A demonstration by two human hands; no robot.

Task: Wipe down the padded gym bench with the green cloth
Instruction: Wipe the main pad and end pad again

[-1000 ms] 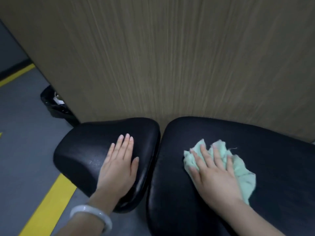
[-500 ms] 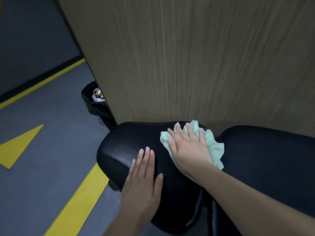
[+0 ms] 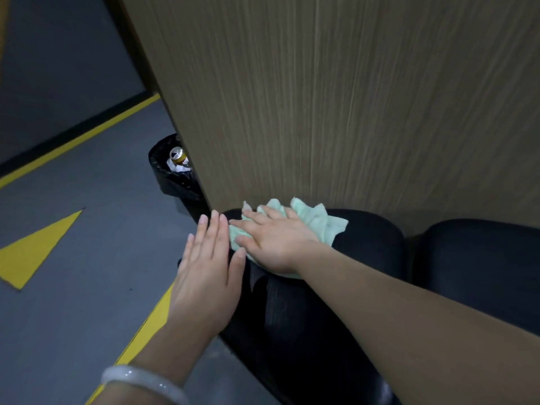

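Note:
The black padded gym bench has a small seat pad [image 3: 365,247] and a longer pad [image 3: 479,258] to its right, split by a narrow gap. A crumpled light green cloth [image 3: 318,222] lies on the far left part of the seat pad. My right hand [image 3: 271,241] presses flat on the cloth with straight fingers pointing left. My left hand [image 3: 209,276], fingers straight and together, rests on the seat pad's left edge beside the cloth. A pale bangle [image 3: 143,381] is on my left wrist.
A wood-grain wall panel [image 3: 336,97] rises directly behind the bench. A black-lined trash bin [image 3: 172,176] holding a can stands on the floor left of the panel. The grey floor [image 3: 87,235] carries yellow lines and a yellow triangle.
My right hand has slid the cloth leftward from the long pad across the gap to the seat pad's far left end. My left hand has shifted to the pad's left edge.

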